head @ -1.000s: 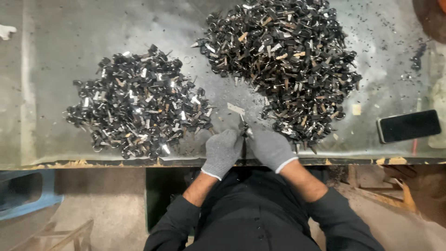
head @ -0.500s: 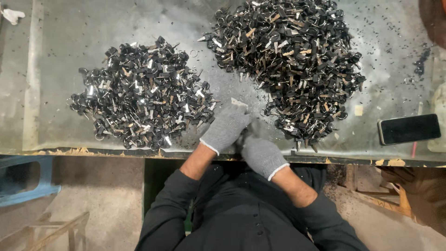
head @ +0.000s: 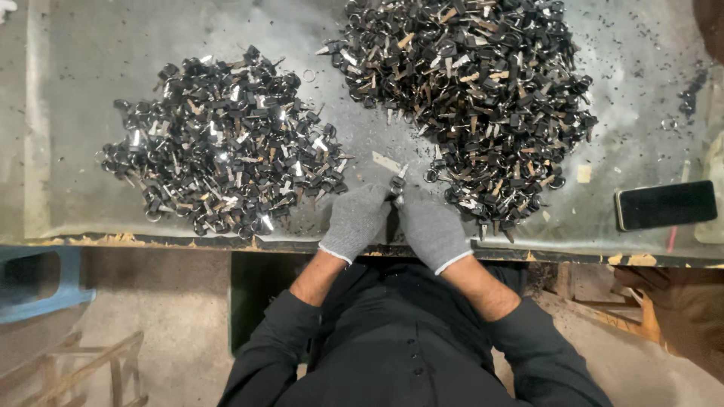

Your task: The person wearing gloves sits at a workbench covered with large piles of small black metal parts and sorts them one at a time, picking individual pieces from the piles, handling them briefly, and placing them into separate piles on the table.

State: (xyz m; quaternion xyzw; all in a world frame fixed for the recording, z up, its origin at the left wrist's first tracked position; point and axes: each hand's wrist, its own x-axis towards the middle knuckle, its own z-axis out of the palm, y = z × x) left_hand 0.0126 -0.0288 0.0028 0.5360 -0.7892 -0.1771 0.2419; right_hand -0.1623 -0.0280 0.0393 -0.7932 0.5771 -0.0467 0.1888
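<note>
Now, starting far left: sheet-metal table top, dull grey, scuffed and streaked, chipped yellowish along the near edge; blue stool below it.

Next over, left heap of keys; low and spread wide, black plastic heads mixed with bright flat silver blades, glinting here and there.

Then the left hand, in a grey knit glove; half a second ago stretched forward towards the gap between the heaps, now drawn back to the near edge and pressed against its partner; fingers curled shut, tips pinching a small key with a dark head. Reads, as a judgement, as a fresh piece brought in for both hands to work on.

Just beyond the fingertips, lying loose on the table: a pale flat metal strip, apart from both heaps.

Then the right hand, same grey glove, shifted up slightly towards the table since half a second ago; fingers likewise closed, meeting the left ones on that same key, held just above the table edge between the two heaps; exact finger placement hidden by the glove backs.

Further right, right heap of keys; taller, denser, black heads with brassy tan blades and some wire rings.

Far right, black phone, flat, glossy, screen dark.
</note>
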